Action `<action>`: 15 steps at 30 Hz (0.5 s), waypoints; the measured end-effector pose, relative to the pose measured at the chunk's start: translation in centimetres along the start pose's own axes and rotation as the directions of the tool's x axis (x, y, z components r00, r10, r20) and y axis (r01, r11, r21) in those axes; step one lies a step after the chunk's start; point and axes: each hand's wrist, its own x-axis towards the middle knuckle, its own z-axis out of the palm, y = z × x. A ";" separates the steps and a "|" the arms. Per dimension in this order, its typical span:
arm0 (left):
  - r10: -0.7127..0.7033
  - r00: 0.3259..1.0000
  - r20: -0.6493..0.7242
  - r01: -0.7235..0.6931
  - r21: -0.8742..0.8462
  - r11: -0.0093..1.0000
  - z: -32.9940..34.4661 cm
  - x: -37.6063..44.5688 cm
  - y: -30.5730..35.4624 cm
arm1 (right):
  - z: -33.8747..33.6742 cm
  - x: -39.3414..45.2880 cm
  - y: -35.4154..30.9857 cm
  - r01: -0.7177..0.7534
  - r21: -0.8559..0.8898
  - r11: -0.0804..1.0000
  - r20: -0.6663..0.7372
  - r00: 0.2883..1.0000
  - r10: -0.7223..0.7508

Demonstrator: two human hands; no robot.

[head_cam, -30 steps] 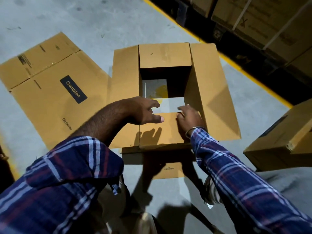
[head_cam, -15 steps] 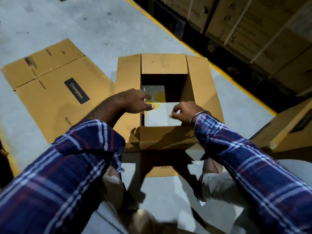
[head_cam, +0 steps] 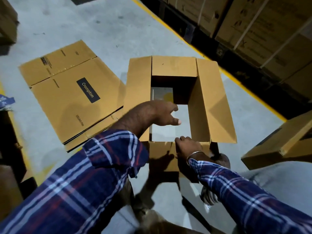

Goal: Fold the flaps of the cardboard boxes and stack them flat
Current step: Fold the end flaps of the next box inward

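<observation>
An open cardboard box [head_cam: 212, 105] stands on the floor in front of me, its flaps spread outward, and the grey floor shows through its open bottom. My left hand [head_cam: 162, 114] hovers over the opening by the left wall with relaxed fingers, holding nothing. With fingers curled over the box's near edge, my right hand [head_cam: 187, 146] grips the near flap [head_cam: 160, 154], which hangs down toward me. To the left, a stack of flattened boxes [head_cam: 72, 92] with a "Crompton" label lies on the floor.
Another cardboard box [head_cam: 278, 146] sits tilted at the right. Strapped cartons [head_cam: 253, 22] are stacked behind a yellow floor line [head_cam: 185, 39] at the upper right. Dark objects stand along the left edge.
The near flap has swung from over the opening out toward me. My left hand lifted off it and now hovers over the opening. My right hand has moved back to the near edge.
</observation>
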 end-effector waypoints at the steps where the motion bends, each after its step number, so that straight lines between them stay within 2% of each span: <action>1: 0.009 1.000 0.005 -0.009 0.017 1.000 0.1 0.0 0.3 | -0.1 0.2 0.0 -0.003 -0.001 1.000 -0.031 1.000 0.003; 6: 0.042 0.997 0.059 -0.045 0.056 0.997 0.5 1.0 1.3 | 0.2 1.9 0.5 0.012 0.043 0.999 -0.077 0.997 -0.009; 11: 0.021 0.998 0.057 -0.025 0.072 0.997 -0.1 1.9 0.5 | 1.2 2.5 1.0 0.078 0.022 0.997 -0.150 0.986 -0.073; 15: 0.013 0.997 0.076 -0.019 0.086 0.996 -0.3 2.2 0.6 | 1.0 2.6 1.1 0.087 0.071 0.994 -0.132 0.988 -0.077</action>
